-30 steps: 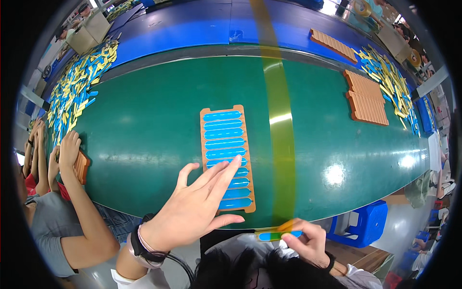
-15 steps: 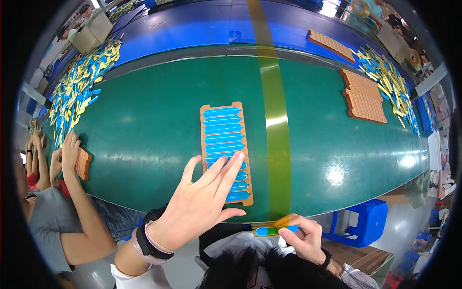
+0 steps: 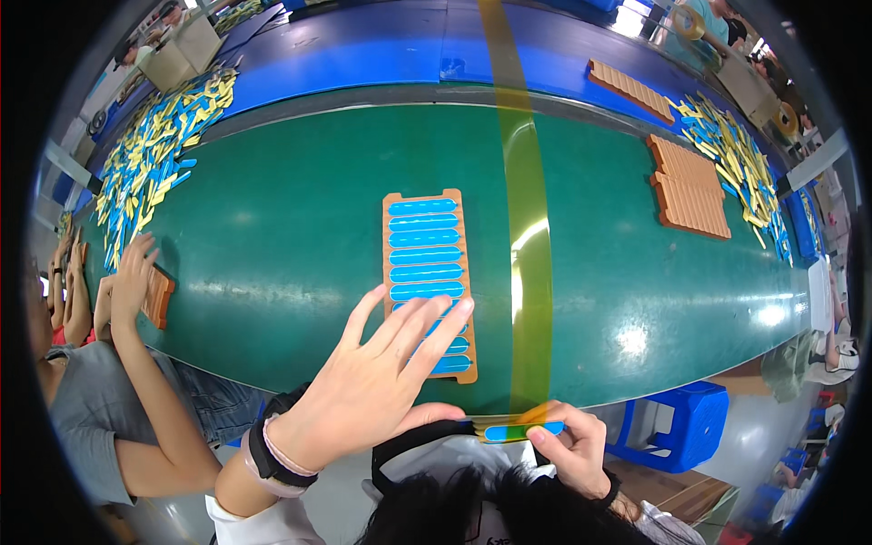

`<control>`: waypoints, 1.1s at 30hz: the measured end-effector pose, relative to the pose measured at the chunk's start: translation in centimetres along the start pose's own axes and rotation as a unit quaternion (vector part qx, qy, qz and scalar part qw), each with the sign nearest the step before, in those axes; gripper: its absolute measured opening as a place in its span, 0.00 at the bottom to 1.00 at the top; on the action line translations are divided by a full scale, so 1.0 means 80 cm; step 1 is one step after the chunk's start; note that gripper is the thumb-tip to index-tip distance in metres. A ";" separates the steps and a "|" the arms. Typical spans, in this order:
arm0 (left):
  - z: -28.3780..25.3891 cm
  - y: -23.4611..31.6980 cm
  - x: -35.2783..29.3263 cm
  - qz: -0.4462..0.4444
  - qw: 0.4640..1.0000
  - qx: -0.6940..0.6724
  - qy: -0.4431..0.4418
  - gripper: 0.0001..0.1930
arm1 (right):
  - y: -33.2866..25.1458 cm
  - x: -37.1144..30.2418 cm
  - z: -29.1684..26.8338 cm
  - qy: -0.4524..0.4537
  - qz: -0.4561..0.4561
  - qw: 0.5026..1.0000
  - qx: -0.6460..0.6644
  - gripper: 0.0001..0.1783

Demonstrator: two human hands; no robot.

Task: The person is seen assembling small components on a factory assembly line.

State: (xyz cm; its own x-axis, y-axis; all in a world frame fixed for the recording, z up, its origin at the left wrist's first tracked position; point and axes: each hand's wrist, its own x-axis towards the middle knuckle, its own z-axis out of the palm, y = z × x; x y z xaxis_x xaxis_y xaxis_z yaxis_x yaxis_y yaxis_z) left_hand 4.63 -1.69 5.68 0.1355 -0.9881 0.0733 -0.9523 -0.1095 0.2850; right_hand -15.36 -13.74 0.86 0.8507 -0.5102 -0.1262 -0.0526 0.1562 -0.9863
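An orange-brown ridged tray [image 3: 450, 194] lies on the green table, its grooves filled with a row of blue, round-ended strips [image 3: 425, 272]. My left hand [image 3: 372, 386] is spread over the near half of the tray, fingertips on or just above the strips, covering some of them. At the table's near edge my right hand [image 3: 579, 450] pinches a small stack of strips [image 3: 501, 432], blue on top with yellowish edges below. A see-through yellow band [image 3: 530, 272] runs across the table, right of the tray, down to the stack; its exact end is unclear.
Heaps of blue and yellow strips lie far left [image 3: 150, 173] and far right [image 3: 740, 168]. Brown ridged trays [image 3: 690, 195] rest at the right, another [image 3: 631, 91] behind them. A co-worker's hand [image 3: 134, 277] is at a tray on the left. A blue stool [image 3: 681, 427] stands beyond the near edge.
My left fingertips have shifted slightly toward me along the tray. My right hand keeps its pinch on the strips. The co-worker's hand has risen a little, and the whole view has shifted slightly.
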 end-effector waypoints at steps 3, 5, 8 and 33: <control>0.004 -0.001 -0.009 -0.001 1.000 0.000 -0.014 0.45 | 0.003 0.002 0.001 -0.003 -0.006 1.000 -0.019 0.04; 0.005 -0.001 -0.010 -0.007 1.000 0.005 -0.017 0.45 | 0.005 0.003 0.000 -0.010 -0.046 0.999 -0.013 0.04; 0.003 -0.002 -0.011 -0.010 1.000 0.014 -0.021 0.44 | 0.002 0.003 -0.001 -0.003 -0.024 1.000 -0.010 0.04; 0.062 0.027 -0.053 -0.282 0.948 -0.041 0.144 0.33 | 0.002 -0.003 0.010 -0.011 -0.026 0.999 -0.032 0.05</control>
State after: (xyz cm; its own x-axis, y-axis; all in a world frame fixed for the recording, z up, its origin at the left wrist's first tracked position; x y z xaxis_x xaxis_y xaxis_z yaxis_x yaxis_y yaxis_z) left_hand 0.61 1.75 1.23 0.6963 -0.7034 0.1427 -0.6840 -0.5901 0.4289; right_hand -15.11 -12.92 0.79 0.8640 -0.4982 -0.0730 -0.0413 0.0745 -0.9964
